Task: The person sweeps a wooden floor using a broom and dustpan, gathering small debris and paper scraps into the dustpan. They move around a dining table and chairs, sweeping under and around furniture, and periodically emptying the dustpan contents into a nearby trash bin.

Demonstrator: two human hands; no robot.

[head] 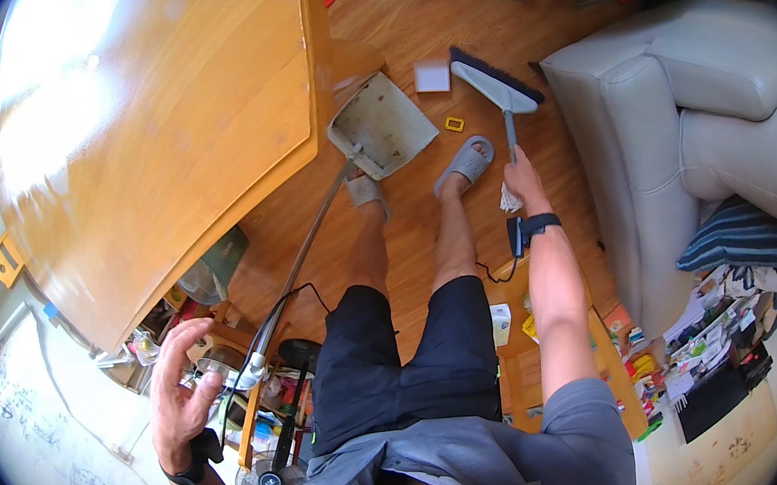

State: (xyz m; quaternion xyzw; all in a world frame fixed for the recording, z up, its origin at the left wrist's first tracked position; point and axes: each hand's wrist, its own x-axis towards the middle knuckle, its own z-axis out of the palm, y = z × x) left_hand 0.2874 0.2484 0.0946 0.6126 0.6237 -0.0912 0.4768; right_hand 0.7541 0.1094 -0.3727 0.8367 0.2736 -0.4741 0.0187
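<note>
My right hand (pixel 525 181) grips the grey handle of a broom (pixel 496 88) low down, close to its pale head with dark bristles. A white stringy thing (pixel 510 199) shows just below that hand; what it is I cannot tell. At the lower left my left hand (pixel 183 392) is raised with its fingers apart, holding nothing. Beside it rises the upper end of the long pole of a dustpan (pixel 384 126); the two look apart. Dirt marks the inside of the pan. Between pan and broom, a small yellow rectangular frame (pixel 454 125) and a white square piece (pixel 431 76) lie on the floor.
A wooden table (pixel 231 100) fills the left. At right stands a grey leather sofa (pixel 633 149) with a striped cushion (pixel 745 239). My slippered feet stand near the dustpan. Behind me are a low wooden table (pixel 518 375), cluttered shelves and a fan (pixel 269 482).
</note>
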